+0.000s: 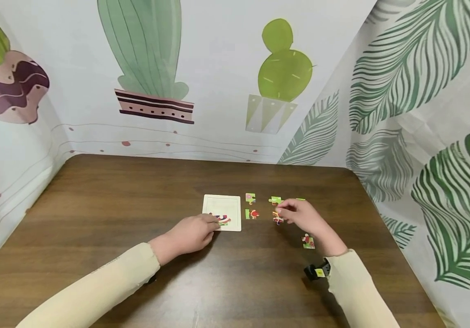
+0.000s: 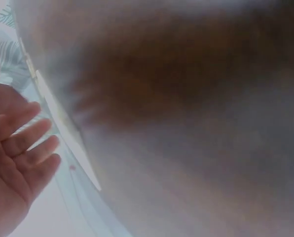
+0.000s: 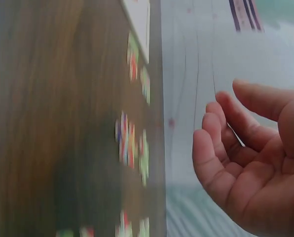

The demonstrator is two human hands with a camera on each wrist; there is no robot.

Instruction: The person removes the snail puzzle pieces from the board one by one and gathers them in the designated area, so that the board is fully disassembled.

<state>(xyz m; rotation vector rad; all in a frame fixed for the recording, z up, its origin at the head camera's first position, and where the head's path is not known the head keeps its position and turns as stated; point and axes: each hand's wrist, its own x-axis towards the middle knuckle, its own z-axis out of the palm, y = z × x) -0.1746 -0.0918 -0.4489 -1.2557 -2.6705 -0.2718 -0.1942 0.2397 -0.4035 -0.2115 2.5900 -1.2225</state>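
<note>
A white square puzzle tray [image 1: 236, 214] lies on the table with a few joined colourful pieces [image 1: 223, 218] along its lower left. My left hand [image 1: 191, 233] is over the tray's lower left corner, its fingers partly covering those pieces. In the left wrist view the fingers [image 2: 36, 143] are loosely extended beside the tray's edge [image 2: 70, 133]. Over the loose pieces on the right is my right hand [image 1: 300, 216], fingertips close to a multicoloured jigsaw piece [image 1: 277, 217]. The right wrist view shows its fingers [image 3: 211, 148] loosely bent, thumb apart, nothing between them.
Between tray and right hand lie a green-and-pink piece [image 1: 250, 197] and a red-and-green piece [image 1: 252, 213]. A green piece [image 1: 275, 200] sits behind the multicoloured one. Another piece [image 1: 308, 241] lies near the right wrist. A patterned cloth wall [image 1: 218, 136] borders the brown table [image 1: 136, 191].
</note>
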